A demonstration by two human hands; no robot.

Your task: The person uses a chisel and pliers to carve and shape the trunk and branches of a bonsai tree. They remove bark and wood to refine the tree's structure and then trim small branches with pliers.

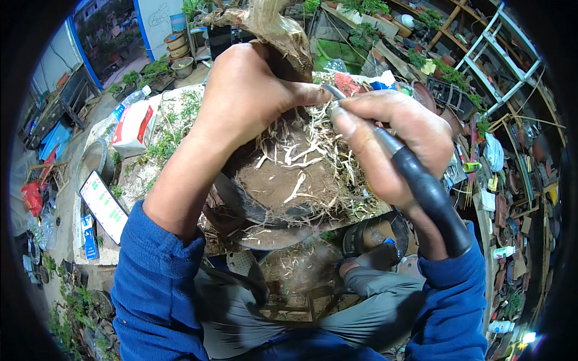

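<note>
The right hand (400,135) has its fingers clenched around the black-handled tool (421,180), whose metal tip sits beside the left thumb. The left hand (250,84) is positioned at the gnarled trunk (274,24), thumb extended; the grip of its other fingers, hidden from view, cannot be determined. The trunk is located at the far side of the soil (259,180). Pale root pieces (295,188) lie on the soil.

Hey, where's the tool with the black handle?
In the head view, the tool is right of centre, in the right hand, its metal tip near the left hand.
</note>
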